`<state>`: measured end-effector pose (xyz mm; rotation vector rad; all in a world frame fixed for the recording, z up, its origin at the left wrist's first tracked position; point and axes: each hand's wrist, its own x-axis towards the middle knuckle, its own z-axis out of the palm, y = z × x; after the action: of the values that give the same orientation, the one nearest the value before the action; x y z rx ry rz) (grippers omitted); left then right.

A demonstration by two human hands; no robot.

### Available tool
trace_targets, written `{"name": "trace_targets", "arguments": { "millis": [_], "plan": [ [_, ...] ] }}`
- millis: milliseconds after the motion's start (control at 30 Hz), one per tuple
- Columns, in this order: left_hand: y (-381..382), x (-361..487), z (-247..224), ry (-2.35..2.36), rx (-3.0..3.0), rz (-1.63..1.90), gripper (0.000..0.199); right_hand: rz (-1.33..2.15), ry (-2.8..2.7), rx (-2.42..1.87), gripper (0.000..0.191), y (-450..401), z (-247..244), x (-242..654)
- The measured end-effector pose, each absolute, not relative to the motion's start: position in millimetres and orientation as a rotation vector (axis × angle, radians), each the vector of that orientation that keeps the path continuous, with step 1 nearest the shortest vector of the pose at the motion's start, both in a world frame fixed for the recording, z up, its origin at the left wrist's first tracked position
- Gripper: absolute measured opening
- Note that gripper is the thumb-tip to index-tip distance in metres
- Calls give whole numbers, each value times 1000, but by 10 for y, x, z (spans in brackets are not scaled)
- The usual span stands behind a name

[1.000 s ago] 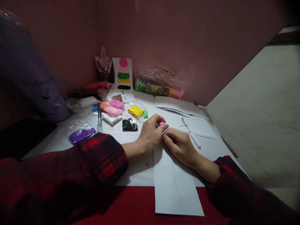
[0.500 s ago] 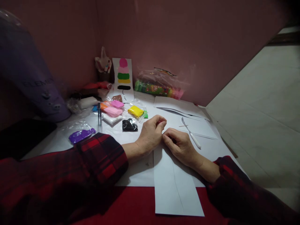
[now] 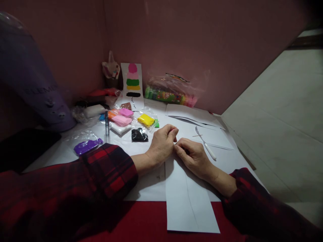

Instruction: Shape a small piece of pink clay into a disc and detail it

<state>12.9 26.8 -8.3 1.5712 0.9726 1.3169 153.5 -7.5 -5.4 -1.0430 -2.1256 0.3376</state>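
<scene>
My left hand [image 3: 163, 143] and my right hand [image 3: 194, 156] come together over the table, both with curled, closed fingers. Whatever is pinched between them is hidden or too small to name. Beneath them lies a long white paper strip [image 3: 190, 205] with a thin line drawn down it, its near end hanging over the red edge. Just left of my left hand is a packet of black clay [image 3: 139, 135]. A white-handled fork [image 3: 206, 144] rests to the right, with a toothpick [image 3: 197, 135] by its tines.
Packets of yellow [image 3: 146, 120], pink [image 3: 122, 120] and purple clay [image 3: 87, 146] lie at the left, near a pen [image 3: 107, 124]. A card with coloured patches [image 3: 133, 82] leans on the wall. A plastic bag of coloured sticks [image 3: 171, 95] and folded paper [image 3: 193, 112] sit behind.
My left hand's fingertips have shifted very slightly, staying close to my right hand. Everything else looks the same.
</scene>
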Motion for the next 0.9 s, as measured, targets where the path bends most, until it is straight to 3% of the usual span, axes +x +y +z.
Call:
{"name": "trace_targets", "arguments": {
  "millis": [200,333,533,733,900],
  "plan": [
    [270,130,-71,1002,1539,1308,18,348,-2128,-1022,23,-65,-55,1539],
    [259,132,-61,992,1538,1314,3,364,-2128,-1025,23,-60,-57,1542],
    [248,126,-46,973,1567,1291,25,348,-2124,-1039,23,-65,-61,1536],
    [256,123,-42,998,1598,1296,12,331,-2128,-1021,23,-62,-46,1531],
    [250,121,-31,1053,1604,1288,18,327,-2123,-1021,23,-62,-54,1535]
  ]
}}
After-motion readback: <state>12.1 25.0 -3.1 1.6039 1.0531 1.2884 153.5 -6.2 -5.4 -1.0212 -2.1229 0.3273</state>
